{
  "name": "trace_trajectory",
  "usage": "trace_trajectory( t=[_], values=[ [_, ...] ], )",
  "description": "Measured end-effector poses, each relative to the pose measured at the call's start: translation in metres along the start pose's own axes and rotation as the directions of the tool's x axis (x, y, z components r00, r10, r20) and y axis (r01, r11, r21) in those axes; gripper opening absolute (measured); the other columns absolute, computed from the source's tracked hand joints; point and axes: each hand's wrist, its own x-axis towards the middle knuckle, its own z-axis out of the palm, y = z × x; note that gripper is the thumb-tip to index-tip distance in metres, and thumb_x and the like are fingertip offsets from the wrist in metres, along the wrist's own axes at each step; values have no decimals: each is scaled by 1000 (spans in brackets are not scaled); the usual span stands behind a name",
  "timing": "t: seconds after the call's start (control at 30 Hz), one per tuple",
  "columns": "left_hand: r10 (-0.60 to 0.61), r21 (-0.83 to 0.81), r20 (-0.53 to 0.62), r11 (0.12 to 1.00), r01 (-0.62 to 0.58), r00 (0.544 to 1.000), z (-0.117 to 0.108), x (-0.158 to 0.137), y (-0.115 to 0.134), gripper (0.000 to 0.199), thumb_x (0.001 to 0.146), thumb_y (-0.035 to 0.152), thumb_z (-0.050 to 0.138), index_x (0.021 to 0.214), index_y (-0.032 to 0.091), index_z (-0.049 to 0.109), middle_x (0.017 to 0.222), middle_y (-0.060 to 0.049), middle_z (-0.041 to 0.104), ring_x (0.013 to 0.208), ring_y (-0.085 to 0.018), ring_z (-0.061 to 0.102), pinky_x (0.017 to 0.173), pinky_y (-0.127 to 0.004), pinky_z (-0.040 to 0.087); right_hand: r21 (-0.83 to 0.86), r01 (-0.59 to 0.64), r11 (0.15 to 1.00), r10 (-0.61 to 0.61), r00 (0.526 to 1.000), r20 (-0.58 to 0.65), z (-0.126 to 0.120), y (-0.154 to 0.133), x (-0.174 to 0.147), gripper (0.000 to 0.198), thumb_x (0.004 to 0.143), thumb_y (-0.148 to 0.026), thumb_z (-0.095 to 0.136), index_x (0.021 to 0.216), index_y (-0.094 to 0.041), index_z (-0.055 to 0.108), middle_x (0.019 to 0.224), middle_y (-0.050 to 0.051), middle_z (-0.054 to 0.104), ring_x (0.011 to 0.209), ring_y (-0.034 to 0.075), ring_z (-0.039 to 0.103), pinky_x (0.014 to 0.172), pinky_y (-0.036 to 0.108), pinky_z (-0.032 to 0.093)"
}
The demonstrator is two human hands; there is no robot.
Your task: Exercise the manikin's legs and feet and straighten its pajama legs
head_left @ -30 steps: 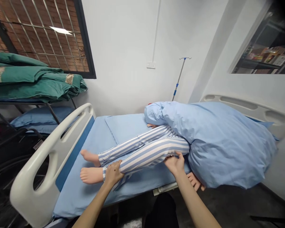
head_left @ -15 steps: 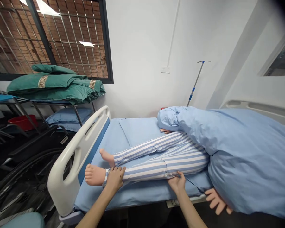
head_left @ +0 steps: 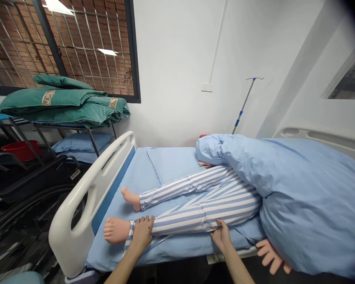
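A manikin in blue-and-white striped trousers lies on the blue-sheeted bed (head_left: 171, 157), its upper body under a blue quilt (head_left: 310, 181). My left hand (head_left: 142, 233) is wrapped over the lower shin of the manikin's near leg (head_left: 180, 224), just above the bare foot (head_left: 116, 230). Under the knee of that same leg, my right hand (head_left: 221, 236) grips from below, thumb on the trouser cloth and the other fingers hidden. The manikin's far leg (head_left: 168, 191) rests on the sheet, apart from the near one. One manikin hand (head_left: 272, 254) hangs past the bed's near edge.
A white footboard (head_left: 73, 221) closes the bed's left end. Beyond it stand a black wheelchair (head_left: 32, 189) and a rack with folded green bedding (head_left: 62, 104). A red basin (head_left: 22, 150) sits lower down. An IV pole (head_left: 244, 106) rises behind the bed.
The near leg has shifted toward me with both my hands on it, widening the gap between the feet. The view has turned slightly.
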Motion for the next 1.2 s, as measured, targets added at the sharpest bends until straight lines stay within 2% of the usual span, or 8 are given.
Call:
trace_trajectory(
  t=[0.23,0.37,0.67,0.9,0.97,1.03,1.13,1.2],
  values=[
    [-79,-54,78,995,83,994,-2,9,17,53,67,12,49,120,14,50,105,-15,59,96,-29,54,81,-40,36,-441,124,889,-234,950,-206,-34,7,-28,38,45,-36,68,76,-20,53,78,3,62,83,22,61,69,32,50],
    [-74,-112,66,990,81,995,-2,13,30,56,65,16,53,121,13,49,108,-15,58,98,-30,52,81,-41,36,-633,189,751,-339,933,-123,-33,10,-56,49,46,-41,66,87,-17,58,92,10,64,84,25,62,69,34,50],
    [-64,-220,-39,974,54,997,1,9,44,51,67,11,47,118,12,50,109,-16,54,99,-31,49,83,-42,33,-769,418,484,-303,904,301,60,50,-79,29,57,-27,61,83,-17,66,91,10,66,90,26,60,80,37,47],
    [-55,-382,-88,924,18,995,1,11,67,49,70,23,53,118,12,47,110,-17,51,102,-31,45,91,-45,28,-728,551,408,-181,830,528,130,85,-88,24,63,-19,55,85,-18,65,91,8,65,90,24,59,77,35,47],
    [-64,-525,-118,851,-7,991,1,13,61,42,73,24,51,114,15,50,110,-15,52,106,-29,44,94,-43,29,-689,604,400,-149,785,601,156,90,-86,25,65,-18,52,86,-17,64,90,7,65,89,22,59,79,34,47],
    [-200,-730,-116,682,53,973,0,18,44,38,76,20,47,114,19,48,113,-12,53,111,-24,43,96,-39,32,-659,647,383,-135,745,653,184,98,-76,24,67,-18,49,86,-17,63,90,7,65,88,21,59,81,34,46],
    [-478,-915,56,326,236,877,2,28,9,37,84,15,33,119,20,42,111,-9,54,105,-18,50,88,-34,41,-630,689,359,-122,703,701,230,122,-49,22,72,-21,46,86,-15,62,88,7,65,87,20,59,82,33,46],
    [-508,-927,106,261,269,855,3,35,-13,33,88,19,28,117,19,44,106,-9,57,99,-18,54,81,-34,45,-632,695,341,-112,698,707,260,146,-28,25,75,-20,42,92,-14,60,92,8,65,89,18,59,84,31,44]
  ],
)
